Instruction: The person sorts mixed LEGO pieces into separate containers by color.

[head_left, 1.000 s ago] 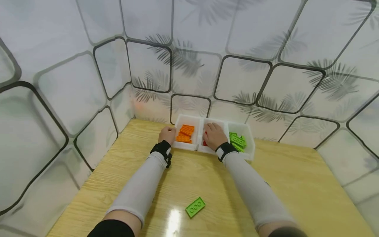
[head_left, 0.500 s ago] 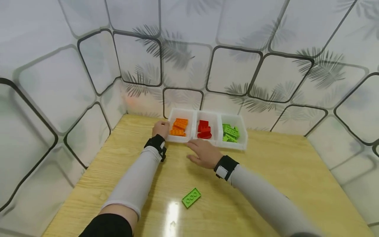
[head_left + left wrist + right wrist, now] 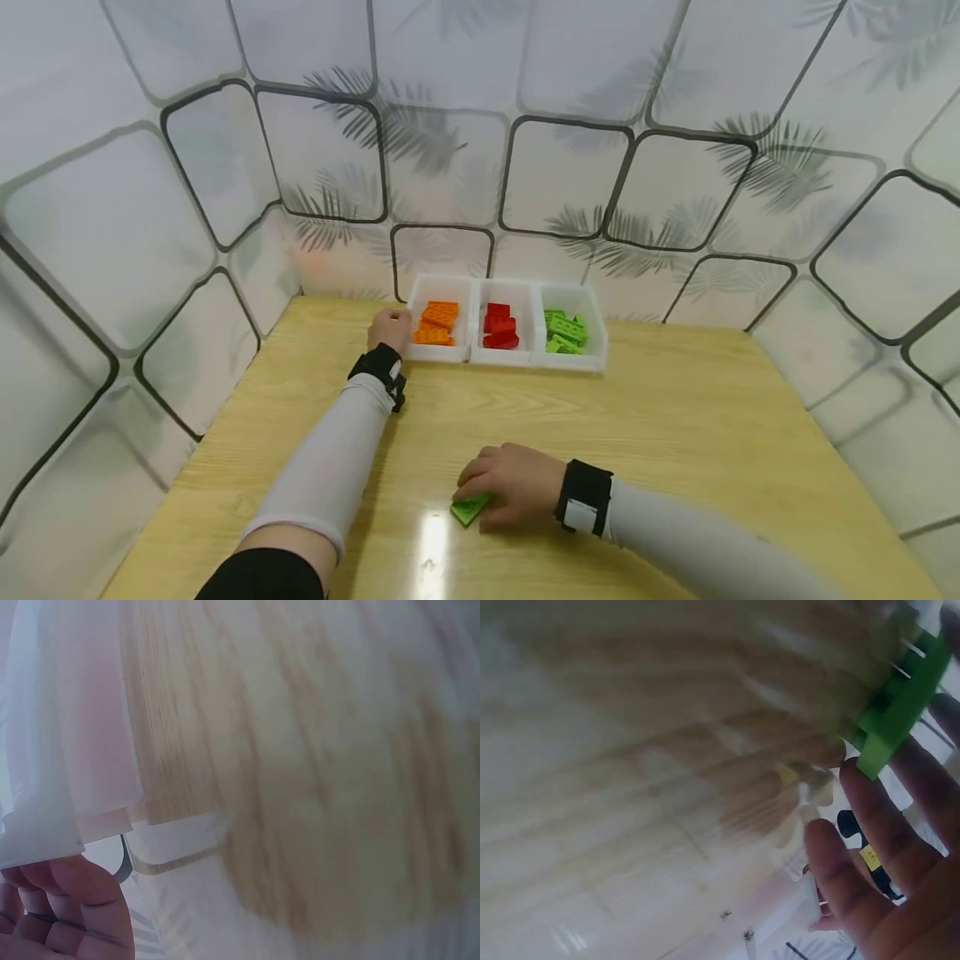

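Observation:
A white three-part tray stands at the back of the table. My left hand, fingers curled, grips the tray's left edge; the left wrist view shows the curled fingers against the tray's corner. Nearer the front, my right hand bends over a green toy building brick and pinches it, covering part of it. In the right wrist view the fingers lie along the brick, whose studs face the tabletop.
Orange bricks fill the tray's left compartment, red bricks the middle one, and green bricks the right one. A patterned curtain rises behind and beside the wooden table.
My right hand has left the middle compartment and come forward to the loose green brick, which it now pinches. The left hand stays at the tray's edge. The head view has shifted slightly.

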`<state>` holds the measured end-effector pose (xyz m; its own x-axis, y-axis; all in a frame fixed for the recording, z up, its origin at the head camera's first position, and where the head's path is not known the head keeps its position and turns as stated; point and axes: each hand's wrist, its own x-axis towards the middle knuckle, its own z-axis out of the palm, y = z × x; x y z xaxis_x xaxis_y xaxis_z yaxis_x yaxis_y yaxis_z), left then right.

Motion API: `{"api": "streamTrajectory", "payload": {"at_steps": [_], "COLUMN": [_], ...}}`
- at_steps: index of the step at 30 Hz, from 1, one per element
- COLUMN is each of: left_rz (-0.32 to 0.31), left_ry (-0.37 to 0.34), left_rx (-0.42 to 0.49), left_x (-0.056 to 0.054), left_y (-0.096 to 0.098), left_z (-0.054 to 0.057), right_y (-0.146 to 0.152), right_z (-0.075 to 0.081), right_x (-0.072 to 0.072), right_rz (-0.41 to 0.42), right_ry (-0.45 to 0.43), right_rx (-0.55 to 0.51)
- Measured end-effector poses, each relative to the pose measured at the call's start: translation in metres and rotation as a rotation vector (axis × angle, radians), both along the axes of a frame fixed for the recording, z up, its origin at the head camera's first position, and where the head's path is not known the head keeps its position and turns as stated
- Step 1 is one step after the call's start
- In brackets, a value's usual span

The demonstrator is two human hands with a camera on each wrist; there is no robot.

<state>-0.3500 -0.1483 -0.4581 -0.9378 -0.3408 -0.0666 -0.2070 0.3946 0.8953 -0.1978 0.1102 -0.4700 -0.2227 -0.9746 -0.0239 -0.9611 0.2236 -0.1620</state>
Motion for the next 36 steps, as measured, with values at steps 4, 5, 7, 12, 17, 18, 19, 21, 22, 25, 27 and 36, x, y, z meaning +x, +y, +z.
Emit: {"api": "streamTrajectory", "payload": {"at_steps": [4, 5, 7, 12, 17, 18, 19, 21, 22, 25, 27, 36], "left_rz": [0.012, 0.012, 0.009, 0.003, -0.003, -0.004, -0.004, -0.004, -0.003, -0.006, -0.007, -0.018], "left_ry": [-0.012, -0.011, -0.008, 0.000, 0.003, 0.004, 0.005, 0.007, 0.006, 0.013, 0.017, 0.033], "left_rx": [0.009, 0.012, 0.018, 0.026, 0.022, 0.020, 0.018, 0.015, 0.013, 0.006, 0.004, -0.002], "left_x": [0.006, 0.007, 0.008, 0.007, 0.005, 0.005, 0.005, 0.004, 0.004, 0.004, 0.004, 0.003], "left_y": [-0.006, -0.007, -0.008, -0.009, -0.009, -0.009, -0.009, -0.008, -0.008, -0.007, -0.006, 0.000], "left_z": [-0.004, -0.005, -0.007, -0.008, -0.008, -0.008, -0.007, -0.007, -0.006, -0.005, -0.005, -0.003], "right_y": [-0.004, -0.004, -0.005, -0.006, -0.005, -0.004, -0.004, -0.002, -0.002, 0.000, 0.000, 0.013], "right_z": [-0.005, -0.006, -0.007, -0.008, -0.007, -0.007, -0.007, -0.007, -0.007, -0.006, -0.006, -0.001], "right_x": [0.008, 0.010, 0.013, 0.018, 0.019, 0.019, 0.020, 0.022, 0.022, 0.023, 0.022, -0.003], "right_rz": [0.012, 0.008, 0.006, 0.011, -0.001, -0.004, -0.006, -0.013, -0.015, -0.025, -0.029, -0.158], "right_ry": [0.052, 0.052, 0.059, 0.088, 0.105, 0.121, 0.140, 0.196, 0.225, 0.267, 0.266, 0.268], "right_rx": [-0.028, -0.029, -0.025, -0.022, 0.000, -0.010, -0.028, -0.068, -0.091, -0.129, -0.135, -0.171]}}
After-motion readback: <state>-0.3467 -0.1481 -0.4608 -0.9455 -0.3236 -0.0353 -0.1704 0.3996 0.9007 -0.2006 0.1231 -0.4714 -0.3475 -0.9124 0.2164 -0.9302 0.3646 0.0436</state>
